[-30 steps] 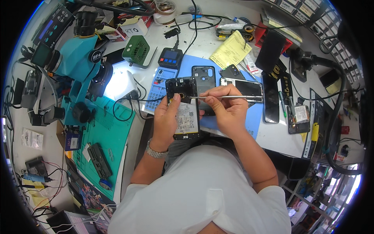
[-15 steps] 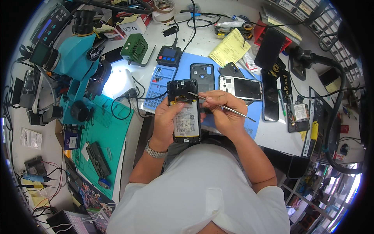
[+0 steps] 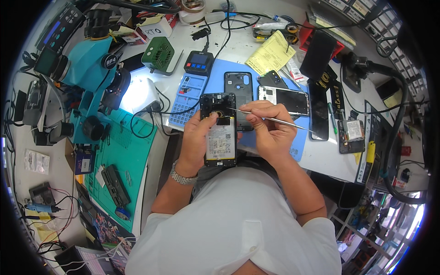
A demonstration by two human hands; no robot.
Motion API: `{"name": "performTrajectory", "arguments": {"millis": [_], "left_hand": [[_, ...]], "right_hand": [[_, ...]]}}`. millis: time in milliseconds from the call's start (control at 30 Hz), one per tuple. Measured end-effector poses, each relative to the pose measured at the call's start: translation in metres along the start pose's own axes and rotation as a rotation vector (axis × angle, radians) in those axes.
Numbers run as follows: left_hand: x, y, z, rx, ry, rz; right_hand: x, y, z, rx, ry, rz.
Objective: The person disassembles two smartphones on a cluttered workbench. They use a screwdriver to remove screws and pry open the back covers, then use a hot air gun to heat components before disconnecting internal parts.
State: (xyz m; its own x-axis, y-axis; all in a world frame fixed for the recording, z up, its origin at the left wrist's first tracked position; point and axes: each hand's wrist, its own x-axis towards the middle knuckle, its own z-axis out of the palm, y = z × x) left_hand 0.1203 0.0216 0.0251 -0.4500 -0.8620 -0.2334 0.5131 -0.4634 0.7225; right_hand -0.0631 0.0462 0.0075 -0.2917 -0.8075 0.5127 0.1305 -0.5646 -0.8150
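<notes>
Black-framed and stripped of its back cover, an opened smartphone [image 3: 220,129] is held upright above the near edge of the desk [image 3: 321,156], its white-labelled battery and dark upper circuit area facing the camera. Left hand [image 3: 198,137]: wrapped around the phone's left edge, thumb lying on the frame beside the battery, a metal wristwatch [image 3: 182,177] on the wrist. Right hand [image 3: 270,130]: fingers pinched on thin metal tweezers [image 3: 270,118], whose tip reaches the phone's upper section near the camera area while the long end runs out to the right. Behind the hands lies a blue work mat [image 3: 256,87] carrying 1 black phone back cover [image 3: 238,89], a second opened phone [image 3: 286,98] lying sideways, and a pale blue screw-sorting tray [image 3: 189,100] at the mat's left edge. A small black meter with a blue display [image 3: 199,62] stands just beyond the mat, beside a green square fan [image 3: 158,55]. A yellow paper slip [image 3: 271,56] lies farther back on the desk. To the left, a teal stereo microscope [image 3: 89,68] stands above a green cutting mat [image 3: 123,156], with a bright lamp patch [image 3: 137,94] between it and the tray. To the right of the blue mat lie a dark phone screen [image 3: 319,117] and a small dismantled board [image 3: 350,133]. The person's white shirt [image 3: 238,224] fills the lower frame.
</notes>
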Motion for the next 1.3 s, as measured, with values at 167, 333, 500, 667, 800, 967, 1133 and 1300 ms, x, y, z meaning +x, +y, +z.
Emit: {"name": "performTrajectory", "arguments": {"millis": [167, 333, 500, 667, 800, 967, 1133, 1300], "left_hand": [[0.000, -0.006, -0.011, 0.051, -0.015, 0.078], [0.005, -0.012, -0.011, 0.135, 0.153, 0.065], [-0.002, -0.005, -0.008, -0.023, 0.029, 0.039], [-0.004, -0.006, -0.011, 0.104, -0.065, 0.062], [-0.007, -0.006, -0.005, 0.210, -0.015, 0.052], [-0.008, -0.010, -0.009, 0.305, -0.027, 0.064], [-0.010, -0.013, -0.008, 0.307, 0.009, 0.037], [-0.008, -0.021, -0.015, 0.369, 0.016, 0.095]], "right_hand": [[-0.001, -0.011, -0.010, -0.037, -0.207, 0.070], [-0.005, -0.007, -0.003, -0.169, -0.237, 0.066], [-0.006, 0.002, -0.003, -0.177, -0.189, 0.041], [0.000, -0.010, -0.006, -0.133, -0.202, 0.241], [0.005, -0.011, -0.012, -0.160, -0.198, 0.351], [0.003, -0.012, -0.012, -0.154, -0.200, 0.344], [-0.005, -0.010, -0.011, -0.250, -0.260, 0.139], [-0.011, 0.000, -0.008, -0.256, -0.259, -0.088]]}}
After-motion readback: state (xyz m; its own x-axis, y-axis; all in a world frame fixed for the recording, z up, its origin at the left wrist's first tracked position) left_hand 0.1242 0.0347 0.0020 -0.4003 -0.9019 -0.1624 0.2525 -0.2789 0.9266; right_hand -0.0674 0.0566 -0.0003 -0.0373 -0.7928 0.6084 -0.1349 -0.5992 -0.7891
